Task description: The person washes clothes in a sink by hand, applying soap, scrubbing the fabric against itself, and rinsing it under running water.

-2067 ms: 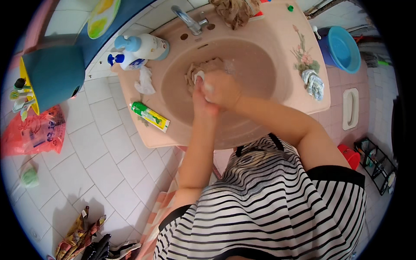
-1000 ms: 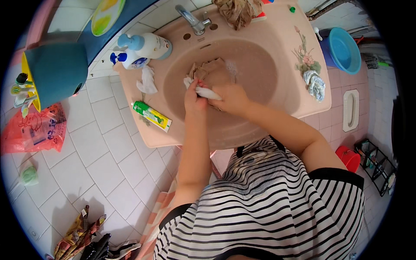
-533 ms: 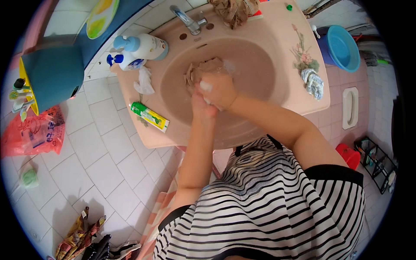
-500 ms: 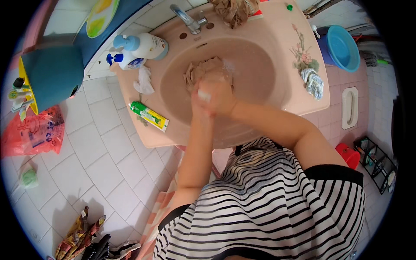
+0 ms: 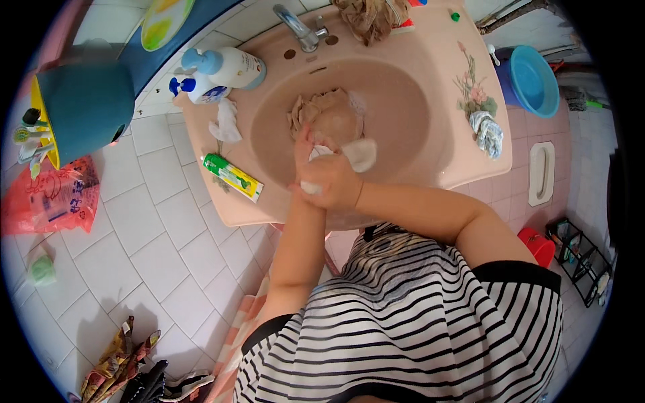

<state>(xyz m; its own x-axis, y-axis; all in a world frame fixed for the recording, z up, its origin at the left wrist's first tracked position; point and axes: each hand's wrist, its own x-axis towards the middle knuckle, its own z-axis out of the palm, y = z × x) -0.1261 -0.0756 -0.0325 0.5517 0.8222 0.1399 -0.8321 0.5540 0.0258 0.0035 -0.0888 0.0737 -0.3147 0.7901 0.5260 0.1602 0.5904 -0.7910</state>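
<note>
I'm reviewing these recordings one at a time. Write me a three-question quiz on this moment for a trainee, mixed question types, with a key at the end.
1. Multiple choice: what is in the grip of the person's bare right hand?
A) a round blue plastic basin
B) a limp white cloth
C) a red plastic bucket

2. True or false: the green-and-yellow squeeze tube lies to the left of the oval pink sink bowl.

3. Short answer: describe the fabric lying in the bowl, just beyond the right hand.

Key: 1. B. 2. True. 3. A crumpled brown cloth.
</note>
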